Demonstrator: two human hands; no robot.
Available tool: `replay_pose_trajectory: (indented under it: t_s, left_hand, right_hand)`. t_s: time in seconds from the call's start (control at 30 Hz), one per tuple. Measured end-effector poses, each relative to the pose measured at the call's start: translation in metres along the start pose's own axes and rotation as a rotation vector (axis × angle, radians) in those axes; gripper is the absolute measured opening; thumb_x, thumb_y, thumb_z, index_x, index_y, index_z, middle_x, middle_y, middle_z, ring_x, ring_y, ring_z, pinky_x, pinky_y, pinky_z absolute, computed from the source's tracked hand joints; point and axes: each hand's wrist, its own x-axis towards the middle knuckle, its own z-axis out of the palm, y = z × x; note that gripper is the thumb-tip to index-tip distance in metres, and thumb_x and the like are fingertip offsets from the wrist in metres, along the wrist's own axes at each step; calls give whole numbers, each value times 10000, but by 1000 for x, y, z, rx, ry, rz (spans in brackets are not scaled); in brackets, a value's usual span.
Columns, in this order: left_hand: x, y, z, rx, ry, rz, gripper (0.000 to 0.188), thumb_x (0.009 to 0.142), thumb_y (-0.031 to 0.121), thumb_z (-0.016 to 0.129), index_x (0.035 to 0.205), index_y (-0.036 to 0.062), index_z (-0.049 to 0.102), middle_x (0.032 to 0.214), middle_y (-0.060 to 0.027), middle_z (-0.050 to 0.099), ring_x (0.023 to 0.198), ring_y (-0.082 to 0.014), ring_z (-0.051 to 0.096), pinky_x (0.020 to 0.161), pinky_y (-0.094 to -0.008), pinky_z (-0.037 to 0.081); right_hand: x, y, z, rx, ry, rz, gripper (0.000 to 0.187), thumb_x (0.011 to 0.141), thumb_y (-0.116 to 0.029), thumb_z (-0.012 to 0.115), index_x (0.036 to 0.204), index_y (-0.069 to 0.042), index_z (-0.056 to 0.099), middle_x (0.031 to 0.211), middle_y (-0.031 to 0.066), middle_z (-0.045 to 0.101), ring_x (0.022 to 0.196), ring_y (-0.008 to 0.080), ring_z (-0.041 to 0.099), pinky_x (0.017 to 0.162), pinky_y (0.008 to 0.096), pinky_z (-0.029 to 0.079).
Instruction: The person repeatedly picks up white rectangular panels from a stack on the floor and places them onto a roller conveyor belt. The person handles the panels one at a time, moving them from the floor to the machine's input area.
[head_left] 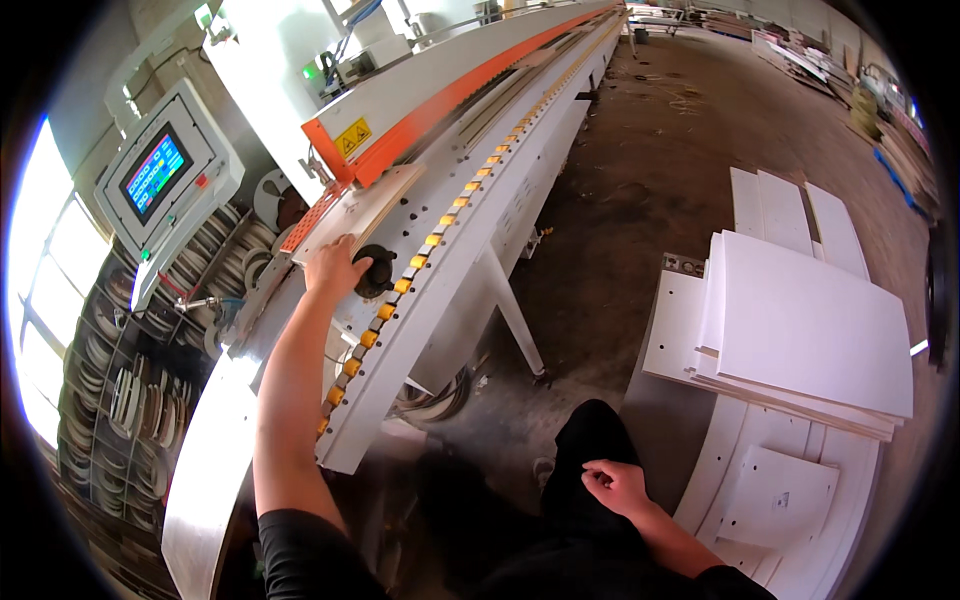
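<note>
My left arm reaches forward to the edge-banding machine [450, 110]. My left hand [333, 266] is closed on the near end of a pale, narrow panel [372, 205], its thumb sticking out to the right. That panel lies flat on the machine bed, its far end beside the orange-edged guard. A round black knob [376, 271] sits just right of the thumb. My right hand [614, 486] hangs over my dark-clothed thigh, fingers curled in, with nothing visible in it.
A row of yellow rollers [403, 286] lines the machine's near edge. At left hang a control screen [156, 172] and a rack of edging rolls [130, 400]. White panels [810, 325] are stacked at right, with a smaller drilled panel [780, 497] closer to me. A machine leg [512, 315] slants to the floor.
</note>
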Motion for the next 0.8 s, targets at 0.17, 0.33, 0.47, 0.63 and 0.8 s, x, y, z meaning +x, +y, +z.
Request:
replay_pose_trajectory:
  t_s: [0.17,0.33,0.47,0.63,0.8]
  left_hand:
    - [-34,64,-37,-416,-255,119,631,980,506,623,1481,139,512,1477,-81,577,1359,-308,536,1075,-423,477]
    - [-75,72,-33,-538,-213,346,724,950,423,682,1558,144,405,1604,-86,422,1376,-330,524,1106,-425,456]
    - [-76,72,-28,-561,-231,322,767,916,357,723,1569,141,383,1612,-95,406,1372,-339,526,1102,-429,461]
    - [-77,71,-31,-577,-219,325,744,918,359,708,1564,156,397,1609,-96,412,1362,-343,532,1093,-433,469]
    - [-80,66,-28,-571,-217,325,734,921,358,698,1564,165,399,1605,-90,419,1342,-345,547,1079,-437,478]
  right_hand:
    - [-28,5,-35,309,93,252,229,993,-128,665,1140,46,689,938,119,771,745,122,707,690,276,584]
    - [-97,-10,-86,416,428,575,270,1051,-219,573,1043,21,699,871,139,759,604,133,645,580,260,535]
    - [-189,22,-111,345,768,769,400,1049,-395,570,919,-31,673,736,103,707,545,133,599,482,262,444]
    - [-268,74,-146,468,1315,1061,535,973,-617,611,816,-105,602,608,13,568,470,102,475,424,246,325]
    - [-280,87,-183,622,1338,1042,639,862,-779,638,808,-144,580,586,-46,465,471,94,398,445,261,273]
